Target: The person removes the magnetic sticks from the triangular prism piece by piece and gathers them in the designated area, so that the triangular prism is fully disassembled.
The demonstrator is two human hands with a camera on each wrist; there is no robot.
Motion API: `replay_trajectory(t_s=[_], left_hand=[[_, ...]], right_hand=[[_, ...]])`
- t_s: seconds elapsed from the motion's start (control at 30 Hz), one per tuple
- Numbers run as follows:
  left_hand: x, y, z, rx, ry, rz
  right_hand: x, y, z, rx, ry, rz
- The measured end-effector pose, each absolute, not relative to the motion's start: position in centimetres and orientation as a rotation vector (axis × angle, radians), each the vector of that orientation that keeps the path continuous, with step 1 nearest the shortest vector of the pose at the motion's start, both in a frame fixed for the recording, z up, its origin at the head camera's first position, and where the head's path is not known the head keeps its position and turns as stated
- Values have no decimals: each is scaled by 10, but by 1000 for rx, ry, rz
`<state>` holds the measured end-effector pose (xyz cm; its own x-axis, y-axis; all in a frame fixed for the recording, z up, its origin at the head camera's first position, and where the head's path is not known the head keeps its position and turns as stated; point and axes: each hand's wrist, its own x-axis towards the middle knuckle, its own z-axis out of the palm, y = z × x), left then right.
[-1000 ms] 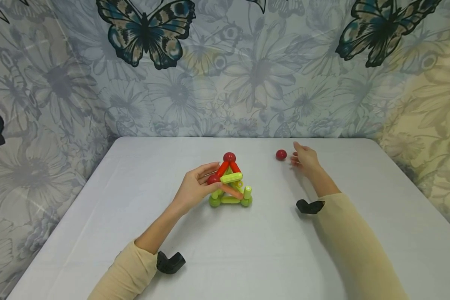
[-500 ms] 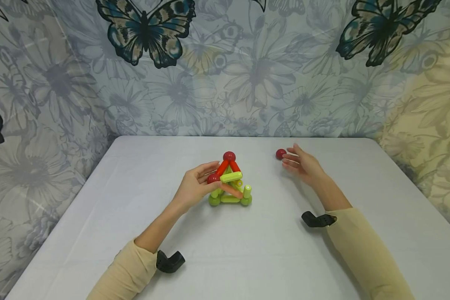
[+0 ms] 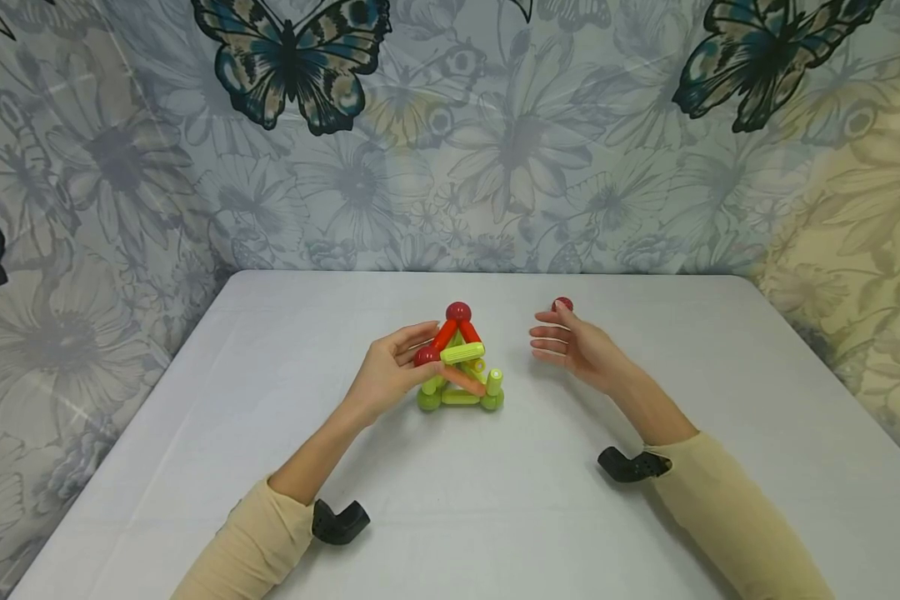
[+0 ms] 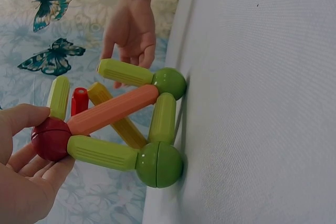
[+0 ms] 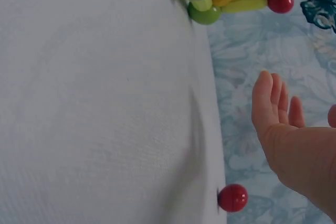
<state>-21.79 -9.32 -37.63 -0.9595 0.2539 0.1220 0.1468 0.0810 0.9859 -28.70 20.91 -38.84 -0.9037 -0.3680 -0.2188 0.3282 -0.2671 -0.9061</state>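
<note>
My left hand (image 3: 385,375) pinches a red ball (image 4: 51,138) on a structure of sticks and balls between thumb and fingers. Green balls (image 4: 159,164) form its base on the table, with lime sticks (image 4: 103,152) and an orange stick (image 4: 113,110) joined to them. In the head view, another red ball (image 3: 458,312) tops two red sticks. To the right of the structure, my right hand (image 3: 587,354) hangs above the table, fingers extended and holding nothing. Its thumb partly covers a loose red ball (image 5: 233,198) on the table, which the right wrist view shows apart from the hand.
A white table (image 3: 495,500) spreads under both arms. Behind it rises a wall covering with flowers and butterflies (image 3: 292,67). Black wrist mounts (image 3: 341,522) stick out from both sleeves.
My right hand has moved left and toward me, from right of the loose red ball to in front of it. The left hand and the structure stay put.
</note>
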Motion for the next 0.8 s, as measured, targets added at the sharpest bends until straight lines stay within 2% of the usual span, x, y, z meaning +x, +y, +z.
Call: replay_trajectory(t_s=[0.5, 0.8], left_hand=[[-217, -93, -375, 396, 2248, 2027], [-218, -93, -376, 412, 2234, 2043]], right_hand=[[-268, 181, -397, -214, 1647, -1943], [-265, 177, -403, -465, 1718, -1763]])
